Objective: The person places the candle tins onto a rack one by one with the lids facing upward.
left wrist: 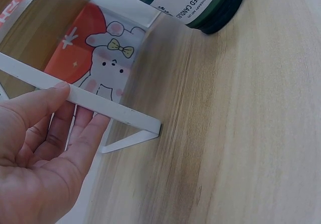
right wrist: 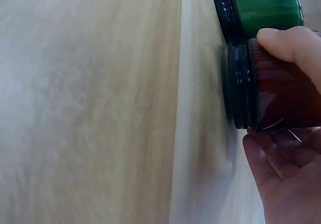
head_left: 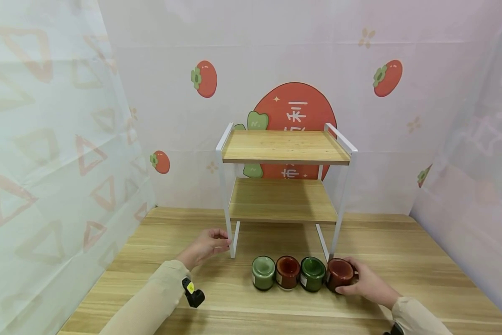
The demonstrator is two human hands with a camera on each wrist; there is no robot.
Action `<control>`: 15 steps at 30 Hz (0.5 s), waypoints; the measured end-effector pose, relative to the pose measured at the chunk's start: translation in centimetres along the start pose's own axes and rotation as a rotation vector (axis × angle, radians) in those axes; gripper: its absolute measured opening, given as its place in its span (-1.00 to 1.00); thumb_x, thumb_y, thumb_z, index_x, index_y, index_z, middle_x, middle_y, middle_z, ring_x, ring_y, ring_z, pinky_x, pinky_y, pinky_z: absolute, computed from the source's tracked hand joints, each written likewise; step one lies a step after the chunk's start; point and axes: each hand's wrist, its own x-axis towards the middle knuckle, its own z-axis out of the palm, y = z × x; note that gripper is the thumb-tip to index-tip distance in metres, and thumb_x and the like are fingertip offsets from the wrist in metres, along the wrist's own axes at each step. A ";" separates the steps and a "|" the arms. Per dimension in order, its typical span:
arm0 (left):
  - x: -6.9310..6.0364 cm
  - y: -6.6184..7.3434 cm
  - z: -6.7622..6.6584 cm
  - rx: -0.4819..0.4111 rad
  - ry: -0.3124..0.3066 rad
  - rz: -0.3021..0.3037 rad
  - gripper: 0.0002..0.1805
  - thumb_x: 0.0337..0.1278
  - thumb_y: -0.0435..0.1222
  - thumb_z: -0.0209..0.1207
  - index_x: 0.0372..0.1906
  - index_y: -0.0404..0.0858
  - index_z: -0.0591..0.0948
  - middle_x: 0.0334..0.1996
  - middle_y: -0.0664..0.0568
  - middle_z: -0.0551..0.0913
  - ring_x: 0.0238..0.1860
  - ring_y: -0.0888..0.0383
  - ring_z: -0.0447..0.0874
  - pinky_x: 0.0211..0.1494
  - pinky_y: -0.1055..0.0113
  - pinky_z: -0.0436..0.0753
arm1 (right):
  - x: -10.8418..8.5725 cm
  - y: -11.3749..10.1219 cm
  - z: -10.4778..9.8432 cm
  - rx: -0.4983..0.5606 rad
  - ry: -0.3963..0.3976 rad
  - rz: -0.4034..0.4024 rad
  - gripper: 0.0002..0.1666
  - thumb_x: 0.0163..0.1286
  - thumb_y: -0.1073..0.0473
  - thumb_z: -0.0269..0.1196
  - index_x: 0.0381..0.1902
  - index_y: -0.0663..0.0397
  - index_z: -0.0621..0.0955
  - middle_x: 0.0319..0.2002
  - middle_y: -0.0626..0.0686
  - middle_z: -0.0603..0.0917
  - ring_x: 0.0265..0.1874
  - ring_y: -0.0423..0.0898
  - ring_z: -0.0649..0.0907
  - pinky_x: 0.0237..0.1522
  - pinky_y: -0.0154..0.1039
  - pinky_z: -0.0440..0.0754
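Four-legged in white metal, a two-tier wooden shelf [head_left: 285, 148] stands on the table. My left hand [head_left: 209, 245] pinches its front left leg [left wrist: 113, 107] between thumb and fingers, low down. In front of the shelf, scented candle jars sit side by side with their dark lids downward: a pale green jar [head_left: 264, 273], a red-brown jar [head_left: 288, 273], a dark green jar [head_left: 312, 274] and a dark red jar [head_left: 340, 275] at the right end. My right hand [head_left: 361, 282] grips the dark red jar, thumb in front and fingers behind. In the right wrist view it adjoins the green jar [right wrist: 266, 10].
The wooden table [head_left: 251, 311] carries everything. Behind it hangs a pale backdrop [head_left: 167, 111] with printed red fruit, and similar sheets [head_left: 45, 153] close off both sides. The shelf's front right leg [head_left: 338, 232] rises just behind the jars.
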 end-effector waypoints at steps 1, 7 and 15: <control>0.0 0.0 0.0 0.002 0.000 0.000 -0.88 0.22 -0.51 0.14 -0.18 -0.42 0.46 -0.26 -0.01 0.53 -0.08 0.05 0.61 0.13 0.21 0.66 | -0.2 -0.3 -0.2 0.000 0.016 0.014 -0.13 -0.04 0.13 0.54 0.14 0.45 0.40 -0.02 0.19 0.62 -0.05 0.01 0.63 -0.03 -0.27 0.62; 0.0 0.1 0.1 0.000 -0.003 -0.003 -0.86 0.22 -0.51 0.15 -0.17 -0.43 0.46 -0.24 -0.02 0.54 -0.06 0.02 0.60 0.13 0.20 0.66 | -0.7 -1.1 -1.4 0.012 0.131 0.033 -0.17 0.03 0.17 0.50 0.16 0.41 0.36 0.00 0.25 0.58 -0.07 -0.12 0.62 -0.05 -0.19 0.64; 0.0 0.1 0.0 -0.003 -0.011 0.001 -0.88 0.23 -0.51 0.14 -0.17 -0.42 0.46 -0.24 -0.02 0.54 -0.05 0.01 0.60 0.09 0.26 0.67 | -0.4 -4.7 -3.2 0.110 0.193 -0.139 -0.31 0.11 0.29 0.44 0.13 0.42 0.38 -0.06 0.18 0.57 -0.18 -0.46 0.57 -0.21 -0.41 0.63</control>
